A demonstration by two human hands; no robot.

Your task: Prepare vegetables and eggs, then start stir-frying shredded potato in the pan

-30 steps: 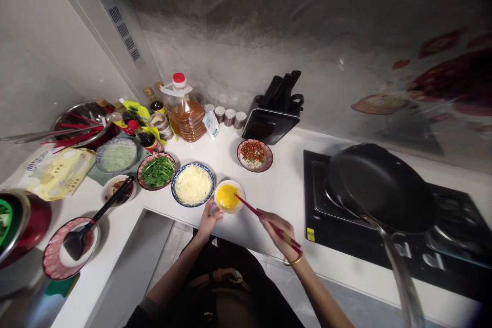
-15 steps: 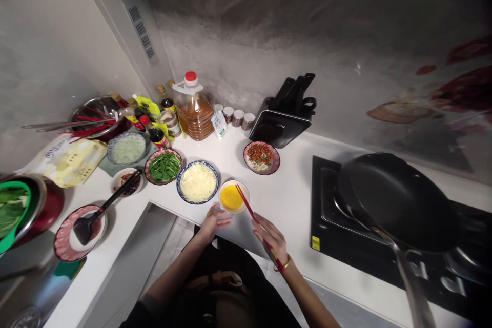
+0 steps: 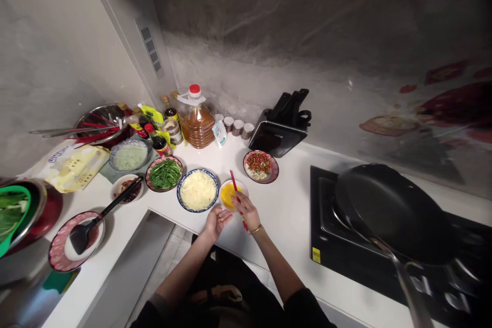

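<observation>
A small white bowl of yellow beaten egg [image 3: 229, 195] stands near the counter's front edge. My left hand [image 3: 216, 220] rests against the bowl's near left side, fingers curled on its rim. My right hand [image 3: 246, 211] is closed on a pair of red chopsticks [image 3: 233, 182], whose tips stand steeply over the egg bowl. Just left of the bowl is a blue-rimmed plate of shredded pale strips [image 3: 197, 196]. A red-rimmed dish of chopped red and green bits [image 3: 260, 166] sits behind the bowl to the right.
A black pan [image 3: 392, 210] sits on the black cooktop [image 3: 326, 236] at right. A knife block [image 3: 279, 133] and a large oil bottle [image 3: 197, 120] stand by the wall. To the left are a plate of green beans [image 3: 165, 174], sauce bottles, and a black spatula [image 3: 96, 218] on a plate.
My right hand has moved left and in toward the egg bowl, swinging the chopsticks from a low slant to nearly upright over it. My left hand has stayed at the bowl.
</observation>
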